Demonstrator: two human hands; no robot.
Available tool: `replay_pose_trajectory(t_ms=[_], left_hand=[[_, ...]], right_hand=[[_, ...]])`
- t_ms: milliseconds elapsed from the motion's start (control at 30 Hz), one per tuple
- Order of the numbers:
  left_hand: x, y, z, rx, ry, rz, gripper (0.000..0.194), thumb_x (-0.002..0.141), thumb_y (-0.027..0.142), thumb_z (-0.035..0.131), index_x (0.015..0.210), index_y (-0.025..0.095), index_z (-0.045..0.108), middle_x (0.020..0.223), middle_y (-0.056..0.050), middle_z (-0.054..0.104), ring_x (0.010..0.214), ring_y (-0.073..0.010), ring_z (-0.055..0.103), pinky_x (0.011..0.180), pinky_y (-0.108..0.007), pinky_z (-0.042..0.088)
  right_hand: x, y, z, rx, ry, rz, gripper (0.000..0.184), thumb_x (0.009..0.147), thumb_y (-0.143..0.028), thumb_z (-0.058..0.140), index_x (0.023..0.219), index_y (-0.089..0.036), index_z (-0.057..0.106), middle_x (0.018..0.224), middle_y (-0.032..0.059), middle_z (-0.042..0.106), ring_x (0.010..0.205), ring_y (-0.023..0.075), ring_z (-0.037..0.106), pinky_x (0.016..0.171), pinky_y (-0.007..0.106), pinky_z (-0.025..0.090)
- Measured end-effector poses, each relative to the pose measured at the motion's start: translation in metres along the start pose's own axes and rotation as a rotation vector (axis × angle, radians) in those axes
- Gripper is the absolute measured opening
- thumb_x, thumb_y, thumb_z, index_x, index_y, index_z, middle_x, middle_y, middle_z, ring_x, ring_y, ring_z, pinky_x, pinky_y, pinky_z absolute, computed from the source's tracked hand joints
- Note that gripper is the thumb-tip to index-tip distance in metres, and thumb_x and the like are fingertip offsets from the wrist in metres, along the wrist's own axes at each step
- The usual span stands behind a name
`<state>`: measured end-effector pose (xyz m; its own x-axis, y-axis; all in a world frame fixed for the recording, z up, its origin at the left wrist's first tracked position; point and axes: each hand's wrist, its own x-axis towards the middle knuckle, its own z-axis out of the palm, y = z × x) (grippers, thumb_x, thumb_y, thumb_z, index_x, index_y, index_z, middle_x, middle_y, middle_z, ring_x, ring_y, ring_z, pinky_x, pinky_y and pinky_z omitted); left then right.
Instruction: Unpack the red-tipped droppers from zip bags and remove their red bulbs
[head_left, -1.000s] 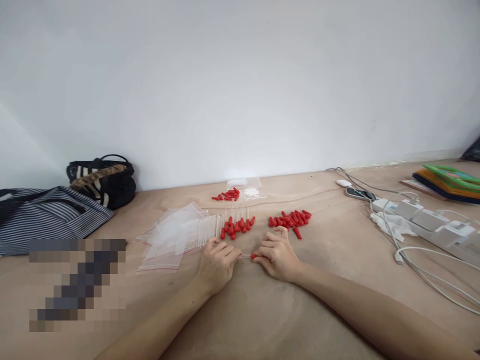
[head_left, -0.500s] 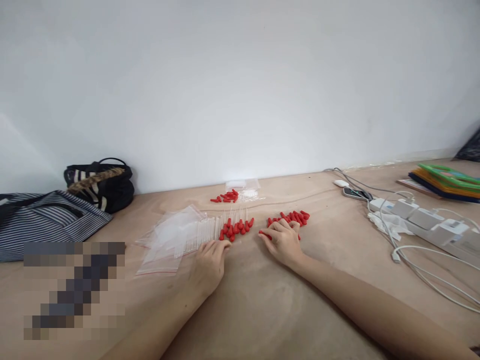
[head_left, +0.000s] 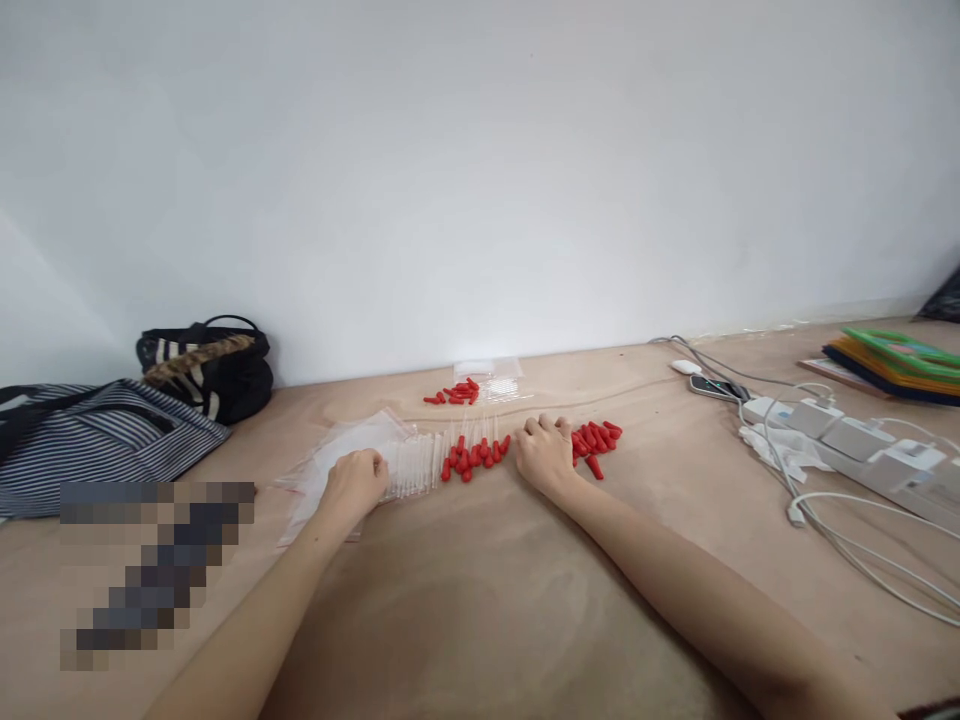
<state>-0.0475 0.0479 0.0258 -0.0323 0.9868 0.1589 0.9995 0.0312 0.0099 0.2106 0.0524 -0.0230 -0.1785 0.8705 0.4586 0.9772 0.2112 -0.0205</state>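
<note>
My left hand [head_left: 356,482] is closed at the left end of a row of thin clear tubes [head_left: 420,463], over the clear zip bags [head_left: 321,470]; what its fingers hold, if anything, is hidden. My right hand [head_left: 546,458] has its fingers curled down at the left side of a pile of red rubber bulbs [head_left: 598,438], with its fingertips out of sight. Between the hands lies a cluster of red-bulb droppers [head_left: 466,462], their clear stems pointing away from me. Farther back are more red bulbs [head_left: 459,392] and clear tubes [head_left: 504,388].
A striped bag [head_left: 112,440] and a black bag [head_left: 232,370] stand at the left. On the right lie a power strip with white chargers [head_left: 847,440], cables [head_left: 847,550] and stacked coloured boards [head_left: 892,362]. A white wall [head_left: 480,180] rises behind the table.
My left hand has moved left from the red-bulb droppers to the clear tubes and bags. My right hand has shifted slightly left and away from me, uncovering more of the bulb pile.
</note>
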Motion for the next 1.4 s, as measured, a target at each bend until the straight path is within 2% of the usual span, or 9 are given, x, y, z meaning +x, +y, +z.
replay_pose_trajectory(t_ms=[167, 333, 500, 633, 767, 867, 1067, 1267, 1400], left_hand=[[0.001, -0.002, 0.004, 0.045, -0.038, -0.030, 0.028, 0.078, 0.019, 0.039, 0.080, 0.013, 0.066, 0.087, -0.013, 0.068, 0.087, -0.0266, 0.062, 0.068, -0.031, 0.043], [0.000, -0.001, 0.005, 0.060, -0.036, -0.026, 0.028, 0.078, 0.019, 0.040, 0.087, 0.011, 0.065, 0.087, -0.013, 0.068, 0.086, -0.0270, 0.061, 0.069, -0.031, 0.043], [-0.003, 0.000, 0.003, 0.091, 0.001, -0.017, 0.030, 0.081, 0.025, 0.037, 0.088, 0.011, 0.063, 0.087, -0.014, 0.065, 0.085, -0.0263, 0.061, 0.069, -0.032, 0.043], [-0.011, 0.010, 0.004, 0.148, 0.204, 0.031, 0.029, 0.082, 0.026, 0.037, 0.092, 0.013, 0.061, 0.089, -0.012, 0.060, 0.077, -0.0241, 0.060, 0.063, -0.031, 0.043], [-0.021, 0.024, 0.014, 0.088, 0.473, 0.266, 0.021, 0.081, 0.025, 0.043, 0.082, 0.015, 0.062, 0.077, -0.008, 0.057, 0.076, -0.0223, 0.056, 0.063, -0.030, 0.043], [-0.029, 0.035, 0.023, -0.001, 0.573, 0.457, 0.019, 0.081, 0.022, 0.044, 0.075, 0.016, 0.060, 0.071, -0.006, 0.055, 0.071, -0.0192, 0.053, 0.064, -0.028, 0.043], [-0.044, 0.048, 0.030, -0.152, 0.518, 0.616, 0.018, 0.083, 0.018, 0.043, 0.075, 0.017, 0.058, 0.071, -0.004, 0.054, 0.068, -0.0158, 0.051, 0.064, -0.027, 0.044], [-0.046, 0.048, 0.033, -0.197, 0.500, 0.630, 0.018, 0.083, 0.017, 0.043, 0.073, 0.017, 0.058, 0.070, -0.004, 0.054, 0.066, -0.0151, 0.051, 0.063, -0.027, 0.044], [-0.046, 0.048, 0.034, -0.200, 0.488, 0.634, 0.018, 0.083, 0.018, 0.042, 0.073, 0.017, 0.058, 0.071, -0.004, 0.055, 0.067, -0.0152, 0.052, 0.063, -0.028, 0.045]], right_hand=[[0.000, -0.010, -0.006, 0.142, -0.012, -0.185, 0.021, 0.074, -0.020, 0.046, 0.086, -0.023, 0.063, 0.088, 0.0051, 0.060, 0.088, 0.0199, 0.042, 0.078, 0.040, 0.018], [-0.001, -0.010, -0.007, 0.114, -0.020, -0.135, 0.019, 0.075, -0.029, 0.047, 0.078, -0.020, 0.063, 0.087, 0.0059, 0.060, 0.089, 0.0218, 0.042, 0.081, 0.042, 0.018], [-0.005, -0.005, -0.006, 0.088, 0.040, -0.068, 0.028, 0.077, -0.039, 0.046, 0.072, -0.017, 0.063, 0.080, 0.0071, 0.060, 0.088, 0.0228, 0.043, 0.084, 0.045, 0.017], [-0.005, -0.008, -0.006, 0.114, 0.038, -0.084, 0.029, 0.078, -0.042, 0.047, 0.076, -0.018, 0.064, 0.084, 0.0069, 0.059, 0.089, 0.0221, 0.043, 0.083, 0.044, 0.018], [-0.004, -0.012, -0.004, 0.101, 0.005, -0.097, 0.028, 0.082, -0.033, 0.043, 0.074, -0.020, 0.066, 0.088, 0.0073, 0.059, 0.090, 0.0217, 0.041, 0.082, 0.043, 0.018], [-0.003, -0.013, 0.000, 0.094, 0.015, -0.093, 0.027, 0.082, -0.027, 0.042, 0.073, -0.019, 0.066, 0.088, 0.0067, 0.059, 0.089, 0.0206, 0.042, 0.081, 0.042, 0.018], [-0.004, -0.012, 0.005, 0.084, 0.038, -0.034, 0.022, 0.078, -0.019, 0.044, 0.070, -0.016, 0.064, 0.086, 0.0075, 0.060, 0.086, 0.0196, 0.042, 0.079, 0.041, 0.018], [-0.006, -0.016, -0.001, 0.082, 0.044, -0.044, 0.028, 0.083, -0.033, 0.042, 0.079, -0.019, 0.066, 0.090, 0.0088, 0.059, 0.091, 0.0231, 0.041, 0.081, 0.044, 0.018], [-0.004, -0.021, -0.001, 0.071, 0.007, -0.055, 0.027, 0.081, -0.028, 0.042, 0.077, -0.018, 0.067, 0.092, 0.0098, 0.058, 0.092, 0.0236, 0.041, 0.079, 0.043, 0.019]])
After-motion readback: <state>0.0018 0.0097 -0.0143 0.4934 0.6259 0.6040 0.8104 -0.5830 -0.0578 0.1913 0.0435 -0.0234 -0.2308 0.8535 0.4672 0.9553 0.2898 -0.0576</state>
